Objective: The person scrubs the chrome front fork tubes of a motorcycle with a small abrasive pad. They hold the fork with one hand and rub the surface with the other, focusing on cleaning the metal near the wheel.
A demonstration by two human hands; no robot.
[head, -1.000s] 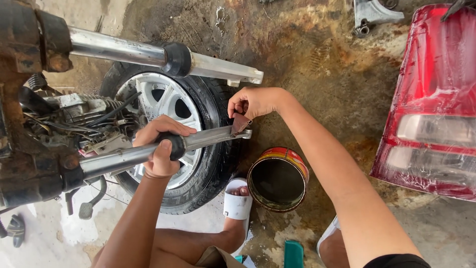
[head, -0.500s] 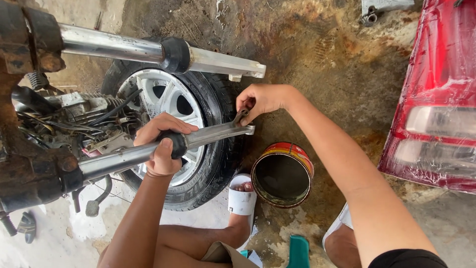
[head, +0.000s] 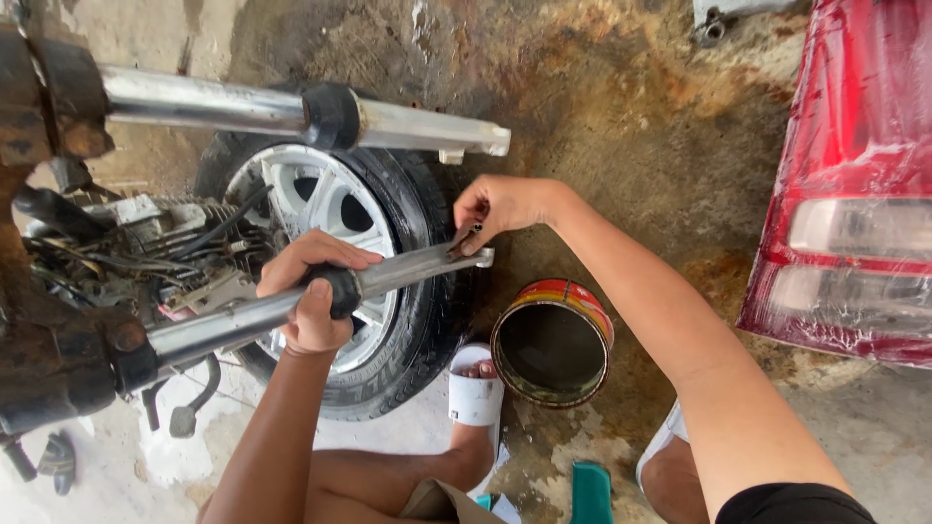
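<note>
Our left hand stayed clamped round the fork leg; our right hand's fingers had slid to pinch its tip.

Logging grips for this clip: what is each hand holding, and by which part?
Left hand wraps the black rubber collar midway along the nearer chrome fork tube. Right hand pinches that tube's lower tip.

Red tail lamp cut off at right edge; right hand fingertips hide small tool.
</note>
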